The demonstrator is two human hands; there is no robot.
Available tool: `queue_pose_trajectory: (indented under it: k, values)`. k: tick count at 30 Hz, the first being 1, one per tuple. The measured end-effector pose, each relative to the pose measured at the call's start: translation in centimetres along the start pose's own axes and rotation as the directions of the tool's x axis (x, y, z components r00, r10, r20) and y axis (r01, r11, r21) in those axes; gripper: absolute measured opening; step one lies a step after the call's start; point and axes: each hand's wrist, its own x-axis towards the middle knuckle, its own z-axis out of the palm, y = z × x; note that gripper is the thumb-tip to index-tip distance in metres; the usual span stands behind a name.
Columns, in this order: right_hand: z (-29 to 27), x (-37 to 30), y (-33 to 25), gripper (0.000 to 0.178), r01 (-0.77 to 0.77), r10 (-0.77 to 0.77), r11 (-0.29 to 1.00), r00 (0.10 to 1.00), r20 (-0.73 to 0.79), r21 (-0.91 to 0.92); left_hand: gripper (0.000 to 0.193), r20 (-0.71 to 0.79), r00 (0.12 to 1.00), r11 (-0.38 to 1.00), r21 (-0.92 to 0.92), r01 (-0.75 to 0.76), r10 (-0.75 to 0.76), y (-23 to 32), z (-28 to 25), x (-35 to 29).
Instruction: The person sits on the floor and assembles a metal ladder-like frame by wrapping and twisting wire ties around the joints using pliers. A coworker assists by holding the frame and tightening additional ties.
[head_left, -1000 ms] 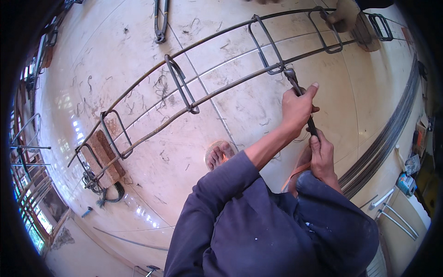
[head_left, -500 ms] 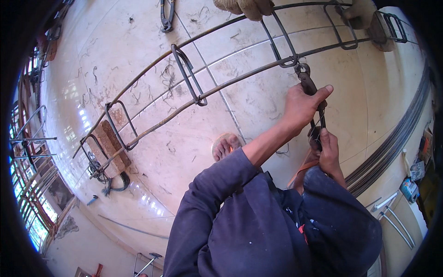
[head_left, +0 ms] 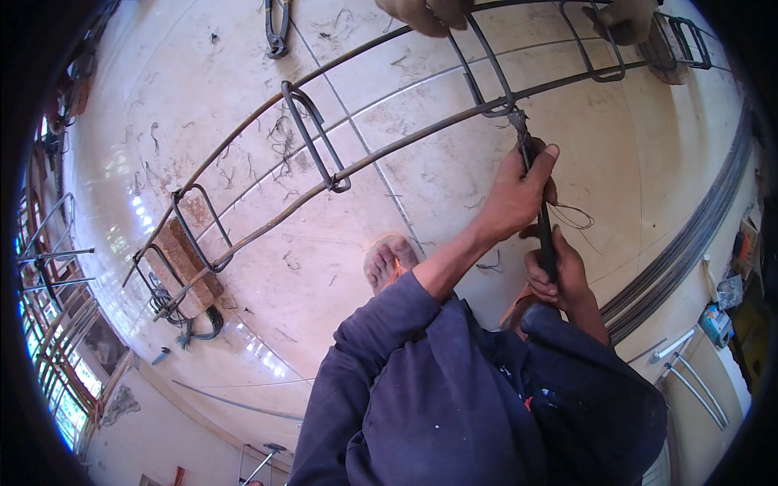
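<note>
A pair of dark pincers [head_left: 543,231] is gripped in both my hands. My left hand [head_left: 515,188] is closed round them just below the jaws. My right hand [head_left: 565,274] wraps the lower handle end. Their jaws touch the lower bar at the corner of a rectangular stirrup [head_left: 492,69], where tie wire probably sits but is too small to make out. A loop of thin wire [head_left: 577,217] sticks out beside my hands. The cage of long steel bars [head_left: 429,130] and stirrups stretches across the floor ahead of me.
A co-worker's gloved hand [head_left: 428,14] is at the upper bar; another glove [head_left: 630,21] is farther right. A brick [head_left: 185,263] lies under the cage's left end. More pincers [head_left: 277,34] lie beyond it. Long rods [head_left: 689,259] run along the right. Wire scraps litter the tiles.
The pincers have turned, so their handles now appear edge-on and together. My right hand has shifted lower and grips round the handle, and a wire loop now shows beside it.
</note>
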Motion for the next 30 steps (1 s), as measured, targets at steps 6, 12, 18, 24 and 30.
queue_pose_trajectory:
  k: [6,12,18,24,30]
  values:
    - [1.0,-0.4,0.8,0.035,0.179,-0.705,0.258,0.706,-0.059,-0.949,0.028,-0.323,0.934,0.97,0.228,-0.08,0.153,-1.5,2.5,0.9]
    - [-1.4,-1.2,-1.5,0.047,-0.052,0.053,0.997,0.998,-0.025,0.056,0.047,-0.337,0.93,0.92,0.391,-0.005,0.148,1.3,2.1,-0.5]
    - [-5.2,2.2,1.3,0.054,-0.242,0.038,0.873,0.899,0.437,0.423,0.036,-0.217,0.948,0.971,-0.105,0.213,-0.232,1.7,2.5,1.2]
    - [0.1,-1.0,-1.2,0.043,0.172,-0.553,0.535,0.812,-0.189,-0.827,0.04,-0.507,0.847,0.985,-0.025,0.173,-0.161,0.3,5.0,2.4]
    - [-1.2,-0.4,0.0,0.041,0.143,-0.682,0.151,0.731,0.001,-0.978,0.036,-0.529,0.841,0.984,0.06,0.167,-0.11,-0.5,4.5,2.9]
